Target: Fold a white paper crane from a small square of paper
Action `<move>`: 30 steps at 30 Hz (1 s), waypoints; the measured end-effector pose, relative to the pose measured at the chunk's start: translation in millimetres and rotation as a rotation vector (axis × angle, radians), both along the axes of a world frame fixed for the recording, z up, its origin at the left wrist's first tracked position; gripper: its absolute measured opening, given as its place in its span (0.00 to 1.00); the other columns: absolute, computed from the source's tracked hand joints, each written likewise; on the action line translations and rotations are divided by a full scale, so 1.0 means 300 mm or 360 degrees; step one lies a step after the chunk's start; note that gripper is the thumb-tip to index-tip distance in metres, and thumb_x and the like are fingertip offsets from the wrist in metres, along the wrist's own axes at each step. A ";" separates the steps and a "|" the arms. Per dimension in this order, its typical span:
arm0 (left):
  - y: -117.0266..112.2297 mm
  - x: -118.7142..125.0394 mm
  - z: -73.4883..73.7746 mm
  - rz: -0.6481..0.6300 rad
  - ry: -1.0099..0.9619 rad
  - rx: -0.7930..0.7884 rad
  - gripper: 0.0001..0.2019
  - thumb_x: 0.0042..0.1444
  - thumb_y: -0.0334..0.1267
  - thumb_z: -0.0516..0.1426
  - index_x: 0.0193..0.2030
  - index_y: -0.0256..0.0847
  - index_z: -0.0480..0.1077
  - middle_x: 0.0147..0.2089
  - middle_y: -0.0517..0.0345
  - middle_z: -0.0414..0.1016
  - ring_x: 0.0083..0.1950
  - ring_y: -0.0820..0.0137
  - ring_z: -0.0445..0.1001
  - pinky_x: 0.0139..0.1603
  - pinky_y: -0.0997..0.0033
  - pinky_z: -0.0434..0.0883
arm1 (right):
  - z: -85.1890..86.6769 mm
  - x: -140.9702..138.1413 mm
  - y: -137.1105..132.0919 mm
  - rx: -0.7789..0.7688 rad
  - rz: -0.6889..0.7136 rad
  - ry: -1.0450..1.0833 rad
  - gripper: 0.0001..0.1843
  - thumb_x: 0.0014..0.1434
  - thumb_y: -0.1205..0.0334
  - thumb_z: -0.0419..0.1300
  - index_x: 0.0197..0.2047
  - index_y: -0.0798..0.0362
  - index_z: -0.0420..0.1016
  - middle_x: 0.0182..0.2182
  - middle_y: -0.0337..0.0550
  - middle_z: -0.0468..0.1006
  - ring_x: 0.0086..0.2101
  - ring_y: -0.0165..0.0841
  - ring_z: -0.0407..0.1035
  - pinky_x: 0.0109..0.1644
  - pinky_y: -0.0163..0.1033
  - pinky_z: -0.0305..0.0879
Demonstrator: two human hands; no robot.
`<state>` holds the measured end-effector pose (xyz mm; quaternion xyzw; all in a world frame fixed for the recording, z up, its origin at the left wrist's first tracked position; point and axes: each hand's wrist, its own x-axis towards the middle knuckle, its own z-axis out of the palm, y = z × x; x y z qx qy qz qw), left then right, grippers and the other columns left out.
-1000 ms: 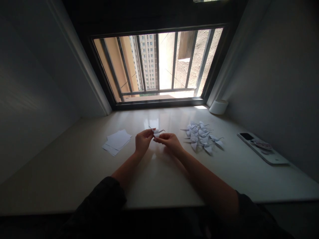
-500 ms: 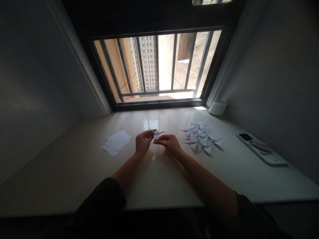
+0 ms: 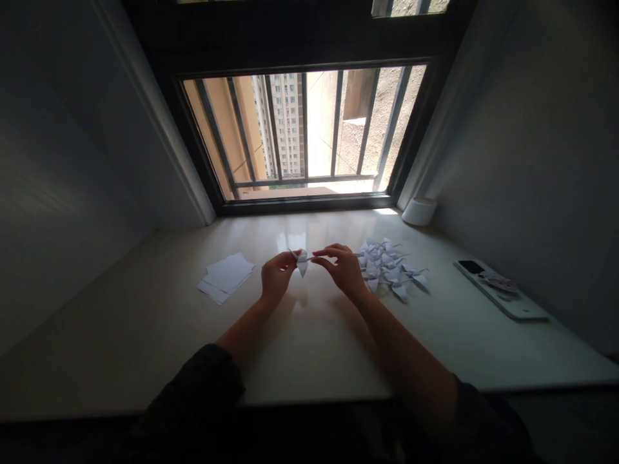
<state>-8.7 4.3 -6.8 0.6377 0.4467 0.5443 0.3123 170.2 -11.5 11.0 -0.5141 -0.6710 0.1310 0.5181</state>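
My left hand (image 3: 275,277) pinches a small white folded paper crane (image 3: 302,263) just above the pale tabletop (image 3: 309,348). My right hand (image 3: 341,267) holds the crane's thin point on the right side between thumb and fingers. Both hands hover at the middle of the table. A heap of several finished white paper cranes (image 3: 389,267) lies right beside my right hand. A small stack of plain white paper squares (image 3: 226,276) lies to the left of my left hand.
A white roll (image 3: 419,211) stands at the back right corner by the barred window (image 3: 302,129). A white phone or remote with small items on it (image 3: 500,289) lies at the right. Walls close in on both sides.
My right hand has lifted and shifted slightly right, now gripping the crane's right tip from above. The view has tilted a little. My left hand stays in place.
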 end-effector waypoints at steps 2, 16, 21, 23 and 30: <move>-0.002 0.000 -0.001 0.0004 0.0031 0.0008 0.12 0.50 0.39 0.61 0.43 0.43 0.77 0.44 0.54 0.80 0.40 0.66 0.78 0.42 0.68 0.74 | -0.010 -0.002 0.005 -0.0019 -0.0002 -0.0057 0.12 0.55 0.49 0.61 0.33 0.46 0.81 0.32 0.43 0.78 0.34 0.36 0.68 0.38 0.40 0.63; -0.014 0.002 0.026 0.0071 0.0054 0.0003 0.09 0.50 0.40 0.61 0.39 0.44 0.76 0.43 0.54 0.80 0.39 0.66 0.78 0.36 0.70 0.72 | 0.002 0.017 0.008 0.0019 -0.0051 -0.0179 0.11 0.58 0.52 0.59 0.33 0.46 0.80 0.32 0.42 0.79 0.37 0.38 0.68 0.41 0.43 0.64; -0.010 -0.002 0.024 0.0084 0.0144 -0.0032 0.15 0.48 0.42 0.63 0.44 0.46 0.75 0.39 0.56 0.80 0.38 0.67 0.78 0.37 0.70 0.72 | 0.112 0.087 -0.035 0.0241 -0.0170 -0.0316 0.08 0.58 0.55 0.60 0.36 0.48 0.80 0.34 0.43 0.79 0.39 0.39 0.68 0.44 0.44 0.63; -0.006 -0.004 0.017 0.0065 0.0198 -0.0112 0.14 0.48 0.43 0.63 0.43 0.46 0.76 0.38 0.56 0.80 0.37 0.67 0.78 0.37 0.69 0.71 | 0.175 0.151 -0.042 0.0297 -0.0299 -0.0368 0.10 0.58 0.54 0.59 0.37 0.48 0.79 0.34 0.43 0.79 0.40 0.40 0.67 0.45 0.45 0.63; 0.010 -0.004 -0.027 -0.0050 0.0409 -0.0272 0.13 0.47 0.44 0.62 0.41 0.47 0.77 0.36 0.58 0.80 0.36 0.67 0.77 0.37 0.69 0.71 | 0.262 0.400 0.108 0.0241 -0.0472 -0.0961 0.10 0.58 0.55 0.60 0.34 0.50 0.81 0.36 0.45 0.79 0.41 0.42 0.63 0.47 0.46 0.58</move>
